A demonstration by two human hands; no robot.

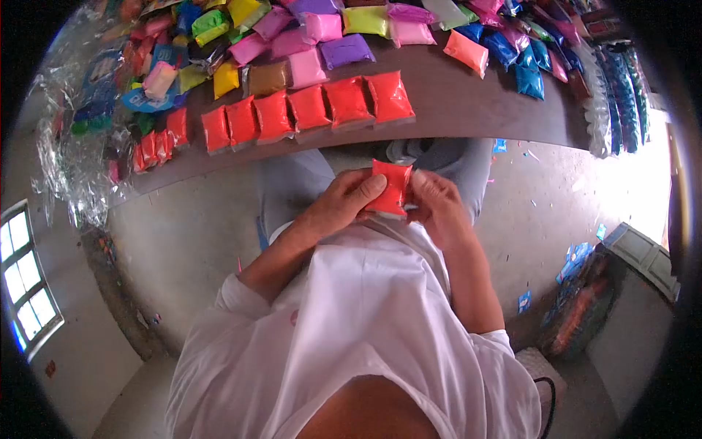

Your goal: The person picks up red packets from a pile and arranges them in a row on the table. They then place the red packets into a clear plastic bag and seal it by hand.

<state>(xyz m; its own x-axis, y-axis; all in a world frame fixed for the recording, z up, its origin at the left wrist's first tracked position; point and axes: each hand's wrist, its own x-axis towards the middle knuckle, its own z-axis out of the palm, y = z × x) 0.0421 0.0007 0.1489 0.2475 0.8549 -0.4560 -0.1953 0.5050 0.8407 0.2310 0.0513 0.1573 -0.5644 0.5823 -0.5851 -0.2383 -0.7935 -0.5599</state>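
A small red sealed packet (393, 192) is held up between my hands, in front of my lap and just below the table's near edge. My left hand (345, 200) grips its left side, with the thumb lying across the front. On the other side, the fingers of my right hand (440, 201) are closed at the packet's right edge. What the packet contains cannot be told for certain. Several similar red packets (308, 108) lie side by side along the table edge, beyond my hands.
The brown table (453, 110) carries a heap of colourful packets (322, 28) at the back. Smaller red packets (162, 143) and clear plastic wrapping (69, 161) are at the left. Bundled plastic strips (614, 95) hang at the right edge. Blue scraps (575, 262) lie on the floor.
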